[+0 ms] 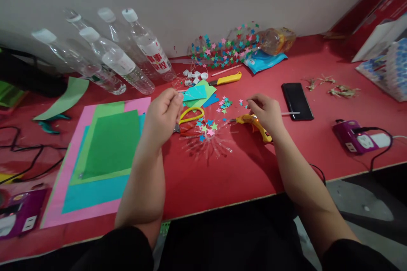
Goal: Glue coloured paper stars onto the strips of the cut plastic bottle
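Observation:
My left hand (168,110) is raised beside the yellow-handled scissors (191,115), its fingers pinched together; what they hold, if anything, is too small to make out. Above the yellow glue gun (254,125) is my right hand (263,108), thumb and fingertips close together, also with nothing I can make out between them. Between the hands lies a clear plastic piece cut into thin strips (208,146), with pink, blue and green paper stars (210,132) at its middle. Loose small stars (225,104) lie just behind it.
Clear bottles (124,65) stand back left, behind coloured paper sheets (111,144). A star-covered piece (222,51), a yellow cutter (229,78) and a blue packet (263,62) lie at the back. Rightward are a phone (297,101) and a purple power socket (356,137).

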The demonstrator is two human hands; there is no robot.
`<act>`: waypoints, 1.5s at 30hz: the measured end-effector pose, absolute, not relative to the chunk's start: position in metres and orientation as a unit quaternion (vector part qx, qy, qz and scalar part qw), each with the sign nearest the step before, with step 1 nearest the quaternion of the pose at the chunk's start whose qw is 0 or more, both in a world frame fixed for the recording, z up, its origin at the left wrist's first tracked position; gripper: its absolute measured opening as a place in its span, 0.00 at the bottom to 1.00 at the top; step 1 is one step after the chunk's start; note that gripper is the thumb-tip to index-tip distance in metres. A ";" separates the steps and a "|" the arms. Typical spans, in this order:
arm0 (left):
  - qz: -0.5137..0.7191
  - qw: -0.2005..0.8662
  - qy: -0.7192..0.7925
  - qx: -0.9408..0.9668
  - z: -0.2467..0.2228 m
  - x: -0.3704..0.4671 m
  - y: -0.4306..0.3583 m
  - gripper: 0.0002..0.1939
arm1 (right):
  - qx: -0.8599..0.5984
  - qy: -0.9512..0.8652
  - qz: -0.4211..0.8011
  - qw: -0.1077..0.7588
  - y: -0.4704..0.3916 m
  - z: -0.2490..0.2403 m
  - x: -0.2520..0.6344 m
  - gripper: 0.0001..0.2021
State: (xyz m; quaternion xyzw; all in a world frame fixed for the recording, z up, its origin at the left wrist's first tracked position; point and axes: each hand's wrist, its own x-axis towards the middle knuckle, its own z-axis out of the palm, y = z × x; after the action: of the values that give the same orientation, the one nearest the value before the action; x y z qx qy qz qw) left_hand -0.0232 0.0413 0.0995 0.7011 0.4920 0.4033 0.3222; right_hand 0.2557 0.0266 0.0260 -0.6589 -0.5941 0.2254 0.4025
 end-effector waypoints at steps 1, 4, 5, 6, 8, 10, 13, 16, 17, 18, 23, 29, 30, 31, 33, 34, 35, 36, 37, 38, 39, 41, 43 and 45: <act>0.413 0.314 0.493 0.698 0.100 -0.025 0.042 0.18 | -0.662 -0.599 0.214 0.397 0.027 0.026 0.256 0.10; 0.425 0.332 0.486 0.688 0.098 -0.028 0.048 0.16 | -0.673 -0.615 0.175 0.372 0.027 0.025 0.258 0.10; 0.423 0.348 0.482 0.684 0.096 -0.027 0.050 0.12 | -0.680 -0.620 0.159 0.357 0.028 0.025 0.259 0.10; 0.422 0.366 0.477 0.678 0.095 -0.027 0.052 0.08 | -0.692 -0.627 0.137 0.332 0.029 0.024 0.261 0.10; 0.421 0.398 0.470 0.666 0.093 -0.024 0.054 0.06 | -0.717 -0.642 0.087 0.257 0.033 0.024 0.264 0.12; 0.411 0.414 0.465 0.666 0.093 -0.022 0.054 0.09 | -0.732 -0.656 0.053 0.177 0.037 0.024 0.267 0.13; 0.370 0.409 0.463 0.694 0.098 -0.022 0.052 0.05 | -0.734 -0.671 0.045 0.099 0.046 0.022 0.268 0.11; 0.348 0.387 0.466 0.715 0.104 -0.025 0.051 0.02 | -0.731 -0.681 0.043 0.031 0.056 0.021 0.263 0.11; 0.349 0.382 0.467 0.716 0.106 -0.026 0.050 0.03 | -0.730 -0.682 0.042 0.011 0.058 0.021 0.261 0.11; 0.352 0.380 0.468 0.716 0.107 -0.027 0.050 0.03 | -0.729 -0.683 0.041 -0.008 0.061 0.021 0.258 0.11; 0.364 0.376 0.465 0.714 0.108 -0.033 0.051 0.04 | -0.739 -0.670 0.025 -0.070 0.071 0.022 0.248 0.13; 0.363 0.394 0.469 0.702 0.107 -0.034 0.052 0.03 | -0.742 -0.665 0.025 -0.075 0.076 0.022 0.239 0.13; 0.363 0.393 0.468 0.704 0.108 -0.034 0.052 0.03 | -0.744 -0.665 0.027 -0.069 0.075 0.022 0.238 0.13; 0.361 0.391 0.466 0.707 0.108 -0.033 0.052 0.03 | -0.745 -0.664 0.030 -0.060 0.075 0.022 0.238 0.13; 0.360 0.385 0.458 0.715 0.108 -0.033 0.051 0.04 | -0.751 -0.659 0.036 -0.037 0.074 0.022 0.240 0.12; 0.359 0.382 0.456 0.719 0.107 -0.032 0.051 0.04 | -0.755 -0.655 0.040 -0.021 0.074 0.022 0.241 0.12; 0.359 0.379 0.454 0.722 0.107 -0.032 0.051 0.04 | -0.759 -0.650 0.045 -0.003 0.074 0.023 0.244 0.11; 0.359 0.377 0.453 0.723 0.107 -0.031 0.051 0.04 | -0.764 -0.643 0.052 0.018 0.073 0.024 0.246 0.10; 0.359 0.376 0.453 0.724 0.107 -0.030 0.050 0.03 | -0.768 -0.636 0.060 0.043 0.073 0.025 0.249 0.10; 0.359 0.376 0.454 0.724 0.106 -0.029 0.050 0.03 | -0.770 -0.630 0.071 0.072 0.072 0.028 0.251 0.10; 0.356 0.378 0.454 0.724 0.105 -0.028 0.050 0.02 | -0.770 -0.624 0.082 0.102 0.070 0.030 0.253 0.11; 0.347 0.389 0.449 0.726 0.104 -0.023 0.048 0.03 | -0.759 -0.622 0.108 0.159 0.065 0.037 0.252 0.13; 0.338 0.408 0.433 0.730 0.102 -0.016 0.045 0.04 | -0.721 -0.623 0.170 0.250 0.056 0.046 0.244 0.13; 0.334 0.430 0.414 0.729 0.100 -0.007 0.041 0.06 | -0.613 -0.587 0.318 0.422 0.043 0.057 0.232 0.10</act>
State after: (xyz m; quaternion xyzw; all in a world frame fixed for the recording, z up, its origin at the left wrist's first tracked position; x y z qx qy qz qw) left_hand -0.0072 0.0409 0.1004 0.7294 0.4143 0.3338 0.4299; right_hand 0.2315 0.0435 0.0572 -0.6132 -0.5866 0.3185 0.4224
